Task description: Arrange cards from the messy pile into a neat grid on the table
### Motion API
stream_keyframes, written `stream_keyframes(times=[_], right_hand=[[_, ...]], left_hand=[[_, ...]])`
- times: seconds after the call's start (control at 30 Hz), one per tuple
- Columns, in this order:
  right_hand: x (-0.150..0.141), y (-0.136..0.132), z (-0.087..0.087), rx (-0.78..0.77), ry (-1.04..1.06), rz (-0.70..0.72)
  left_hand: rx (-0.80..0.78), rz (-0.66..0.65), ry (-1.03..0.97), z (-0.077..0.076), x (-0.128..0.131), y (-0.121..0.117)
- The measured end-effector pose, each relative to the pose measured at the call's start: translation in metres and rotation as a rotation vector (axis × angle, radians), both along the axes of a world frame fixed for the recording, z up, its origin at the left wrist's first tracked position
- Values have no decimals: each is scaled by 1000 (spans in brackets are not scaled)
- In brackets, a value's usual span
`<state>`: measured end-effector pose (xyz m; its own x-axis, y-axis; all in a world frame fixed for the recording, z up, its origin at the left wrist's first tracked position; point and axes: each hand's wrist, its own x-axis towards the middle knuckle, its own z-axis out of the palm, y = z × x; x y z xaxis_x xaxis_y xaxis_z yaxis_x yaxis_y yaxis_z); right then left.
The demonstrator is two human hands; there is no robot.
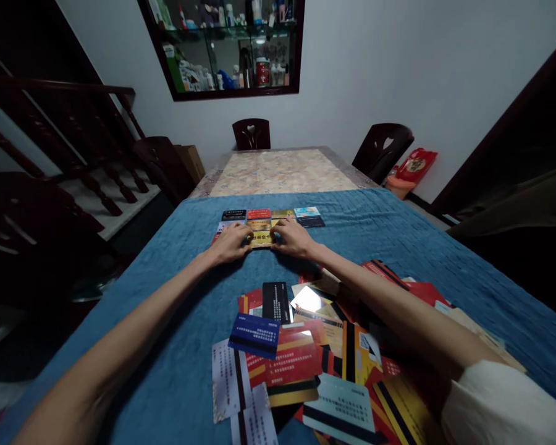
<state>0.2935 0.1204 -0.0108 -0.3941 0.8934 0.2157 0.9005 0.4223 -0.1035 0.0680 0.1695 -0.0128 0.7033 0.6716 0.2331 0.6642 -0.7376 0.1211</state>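
Observation:
A yellow plastic card with dark characters lies at the near side of a neat grid of cards. Curled around its left edge are the fingers of my left hand. My right hand pinches the opposite edge, so both hands have the card between them. Behind it, rows hold a black card, a red card, a gold card and a light blue card. A dark card sits at the right end. My hands partly cover other cards in the grid.
A loose, overlapping heap of cards spreads under my right forearm, with a blue card, a red card and a pale card. A blue cloth covers the table's near part. Chairs stand around it.

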Motion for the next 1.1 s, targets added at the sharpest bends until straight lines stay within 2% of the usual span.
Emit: stream_keyframes(times=[0.43,0.93,1.1], right_hand=[[-11,15,-6,-79,58,-56],[-17,10,-5,-114,17,-110],[-19,9,-5,-115,3,-132]], left_hand=[[-41,36,110,-1,-1,22],[-4,41,74,-5,-3,13],[19,67,121,-5,-1,10]])
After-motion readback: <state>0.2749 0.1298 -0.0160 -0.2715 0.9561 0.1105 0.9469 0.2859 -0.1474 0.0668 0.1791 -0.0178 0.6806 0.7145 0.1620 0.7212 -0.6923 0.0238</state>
